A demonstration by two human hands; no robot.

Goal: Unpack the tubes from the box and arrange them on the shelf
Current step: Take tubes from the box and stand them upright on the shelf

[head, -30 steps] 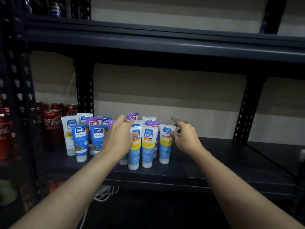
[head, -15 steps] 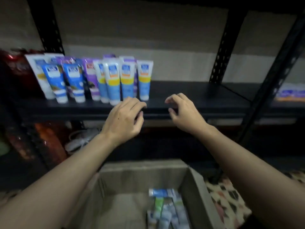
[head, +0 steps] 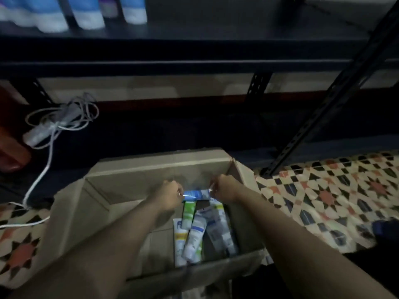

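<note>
An open cardboard box (head: 151,165) stands on the floor below the dark shelf (head: 216,29). Several tubes (head: 194,238), white, green and blue, lie in its right half. Both my hands are inside the box at its far side. A blue tube (head: 196,194) lies crosswise between them. My left hand (head: 167,194) is closed on its left end and my right hand (head: 223,188) on its right end. The view is blurred. The bottoms of several blue and purple tubes (head: 86,16) stand on the shelf at the top left.
A white cable bundle (head: 60,117) lies on the lower shelf at the left, beside a red object (head: 10,147). A black slanted shelf upright (head: 323,104) runs down at the right. Patterned tiles (head: 323,190) cover the floor around the box.
My view has dropped from the shelf to the box. Both hands left the standing tubes, came down into the box and closed on the blue tube's ends.
</note>
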